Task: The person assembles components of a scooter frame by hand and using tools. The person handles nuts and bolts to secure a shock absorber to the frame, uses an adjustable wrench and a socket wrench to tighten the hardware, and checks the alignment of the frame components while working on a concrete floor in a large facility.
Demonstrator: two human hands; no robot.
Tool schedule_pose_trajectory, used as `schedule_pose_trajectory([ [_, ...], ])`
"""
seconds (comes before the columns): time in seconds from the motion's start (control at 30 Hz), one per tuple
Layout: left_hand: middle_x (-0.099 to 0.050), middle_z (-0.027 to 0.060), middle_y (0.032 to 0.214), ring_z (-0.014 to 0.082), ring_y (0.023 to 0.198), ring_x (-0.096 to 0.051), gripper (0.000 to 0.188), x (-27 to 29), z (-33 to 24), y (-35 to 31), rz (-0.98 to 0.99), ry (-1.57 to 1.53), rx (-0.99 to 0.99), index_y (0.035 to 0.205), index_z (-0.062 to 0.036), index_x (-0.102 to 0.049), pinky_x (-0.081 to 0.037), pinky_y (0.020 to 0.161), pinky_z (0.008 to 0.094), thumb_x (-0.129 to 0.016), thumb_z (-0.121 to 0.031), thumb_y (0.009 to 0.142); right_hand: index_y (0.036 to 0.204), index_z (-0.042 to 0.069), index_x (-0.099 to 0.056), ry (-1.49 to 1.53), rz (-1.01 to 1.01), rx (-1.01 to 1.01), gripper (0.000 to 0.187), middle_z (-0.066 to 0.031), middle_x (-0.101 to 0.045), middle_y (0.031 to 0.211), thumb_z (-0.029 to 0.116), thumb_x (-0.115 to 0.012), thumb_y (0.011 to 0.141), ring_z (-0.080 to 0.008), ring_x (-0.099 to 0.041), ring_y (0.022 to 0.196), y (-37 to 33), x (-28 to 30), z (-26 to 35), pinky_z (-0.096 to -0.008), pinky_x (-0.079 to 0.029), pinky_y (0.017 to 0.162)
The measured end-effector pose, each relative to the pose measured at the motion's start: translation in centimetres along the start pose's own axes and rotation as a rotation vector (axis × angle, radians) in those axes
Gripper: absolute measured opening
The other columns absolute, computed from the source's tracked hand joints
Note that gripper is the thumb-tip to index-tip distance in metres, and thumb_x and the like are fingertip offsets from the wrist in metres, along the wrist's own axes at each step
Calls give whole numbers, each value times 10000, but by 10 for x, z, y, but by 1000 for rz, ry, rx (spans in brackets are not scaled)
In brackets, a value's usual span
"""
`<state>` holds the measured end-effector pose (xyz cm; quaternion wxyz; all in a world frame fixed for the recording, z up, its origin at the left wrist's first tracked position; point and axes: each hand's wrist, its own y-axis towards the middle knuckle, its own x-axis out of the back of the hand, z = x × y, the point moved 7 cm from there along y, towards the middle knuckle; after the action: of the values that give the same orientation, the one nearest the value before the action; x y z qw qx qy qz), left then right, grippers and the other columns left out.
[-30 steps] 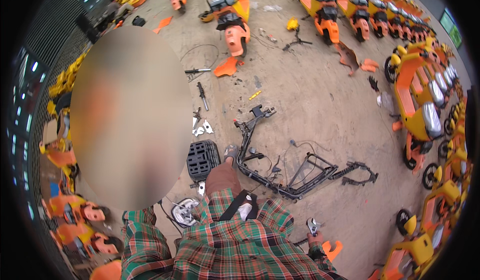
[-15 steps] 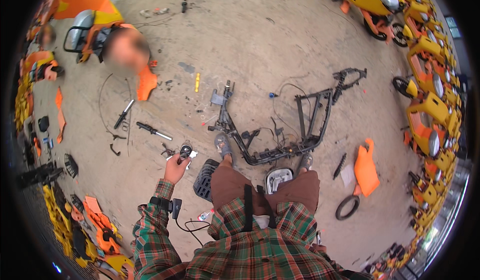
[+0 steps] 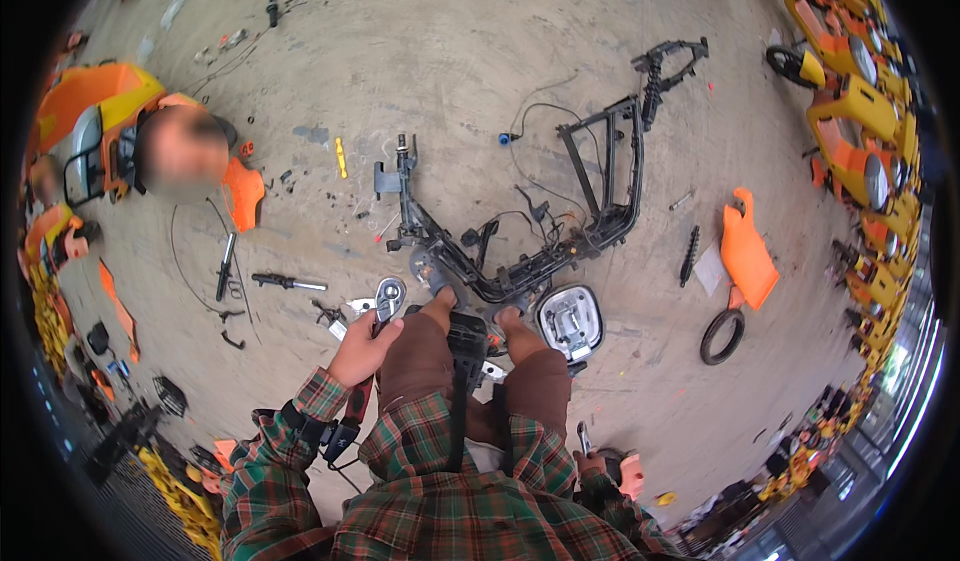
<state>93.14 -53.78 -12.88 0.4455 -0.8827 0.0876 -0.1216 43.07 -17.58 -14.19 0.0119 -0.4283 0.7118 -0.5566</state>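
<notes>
In my left hand, fingers closed, is a ratchet wrench with a round silver head pointing away from me; its red handle shows below the hand. Low on the right, my right hand grips a slim silver metal tool, whose exact kind is hard to make out. A bare black scooter frame lies on the floor past my feet, with cables hanging about it. Beside my right leg sits a white-and-black lamp-like housing. A black plastic part shows between my legs.
Two fork tubes lie left. An orange panel, a shock absorber and a tyre lie right. Yellow scooters line the right side. Another person is beside a yellow-orange scooter body.
My view has shifted and my legs have moved closer together. My left hand, still on the ratchet, is nearer my knee. The right hand and its tool have come further into view.
</notes>
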Motion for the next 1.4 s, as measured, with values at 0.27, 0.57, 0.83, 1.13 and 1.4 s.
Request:
schedule_pose_trajectory([
  [0.27,-291,-41,605,76,490,-269,300,-126,0,69,46,-741,442,867,-118,-458,-247,446,224,-410,-405,941,1053,21,-539,62,3,96,491,-289,-600,959,461,-477,842,-464,-565,911,165,-101,47,-523,-456,778],
  [0.57,-300,-50,598,56,487,-267,291,-186,91,241,-24,-788,215,886,-97,-474,-230,427,211,-407,-371,954,1003,14,-578,204,38,57,477,-226,-630,927,450,-543,814,-387,-599,902,250,-204,29,-452,-470,787],
  [0.83,-298,-45,622,57,490,-269,276,-175,131,254,201,-755,107,916,-96,-471,-228,401,198,-400,-360,956,1007,19,-581,424,-102,129,474,-227,-624,945,439,-574,787,-393,-596,892,302,-327,79,-458,-464,801],
  [1.13,-331,-41,655,54,513,-284,213,-150,103,180,458,-344,-263,1053,-58,-503,-233,425,197,-469,-235,938,959,18,-597,839,-196,58,468,-223,-615,960,437,-612,752,-404,-581,903,302,-394,111,-461,-458,815],
  [1.4,-382,-18,705,63,522,-329,228,-157,128,172,511,-247,-309,1119,-35,-463,-281,424,197,-488,-145,922,1086,42,-511,998,-338,-317,456,-225,-616,970,386,-576,794,-398,-582,923,280,-476,54,-475,-458,799],
])
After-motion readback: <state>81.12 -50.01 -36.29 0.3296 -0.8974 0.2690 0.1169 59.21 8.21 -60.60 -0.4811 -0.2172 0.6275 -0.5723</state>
